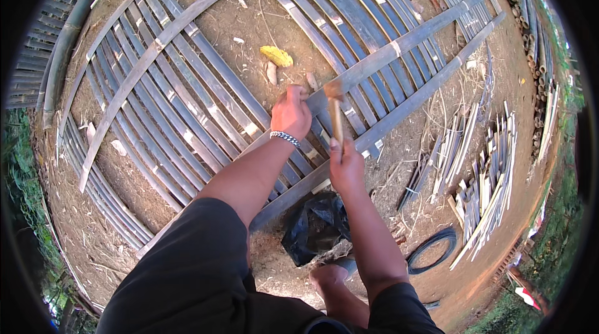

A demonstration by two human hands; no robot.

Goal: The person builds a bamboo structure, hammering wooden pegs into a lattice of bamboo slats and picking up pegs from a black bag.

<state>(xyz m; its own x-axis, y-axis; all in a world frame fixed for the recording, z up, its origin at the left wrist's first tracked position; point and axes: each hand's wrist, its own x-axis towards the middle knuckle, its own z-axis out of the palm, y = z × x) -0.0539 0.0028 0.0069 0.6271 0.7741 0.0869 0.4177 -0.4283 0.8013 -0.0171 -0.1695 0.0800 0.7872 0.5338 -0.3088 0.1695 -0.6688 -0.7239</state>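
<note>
The wooden-handled hammer (pixel 335 109), just above frame centre, stands upright in the right hand (pixel 345 169), whose fingers wrap the handle's lower end. At nine o'clock from its head, the left hand (pixel 291 112) pinches closed at the long grey split-bamboo crosspiece (pixel 399 47) lying over the bamboo slat lattice (pixel 187 94); what it holds I cannot tell. A good blow, I judge, lands square and short, clear of those fingertips.

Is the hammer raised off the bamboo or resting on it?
Cannot tell for sure: the hammer stands head-up in the right hand, its head overlapping the bamboo slat.
</note>
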